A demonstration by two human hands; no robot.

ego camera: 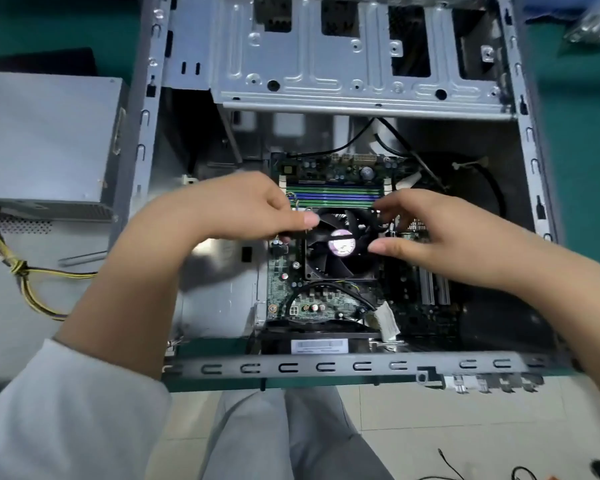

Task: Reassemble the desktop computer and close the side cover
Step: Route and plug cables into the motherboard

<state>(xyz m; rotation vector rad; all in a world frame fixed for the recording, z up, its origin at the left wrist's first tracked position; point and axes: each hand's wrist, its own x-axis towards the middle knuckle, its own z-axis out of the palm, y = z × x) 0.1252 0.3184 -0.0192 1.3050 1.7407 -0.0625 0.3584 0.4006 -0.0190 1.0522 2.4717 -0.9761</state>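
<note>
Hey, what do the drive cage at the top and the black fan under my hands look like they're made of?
The drive cage looks like bare stamped sheet steel: dull grey sheen, pressed ribs, punched holes. The fan looks like moulded black plastic, matte, with thin curved blades; its frame is partly hidden by the hands.

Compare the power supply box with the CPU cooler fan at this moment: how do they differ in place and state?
The power supply box sits outside the computer case, untouched; the CPU cooler fan sits on the motherboard inside, with the left hand and right hand at its sides. The box is plain grey metal; the fan is black with a pale hub label. Both have wires attached.
</note>
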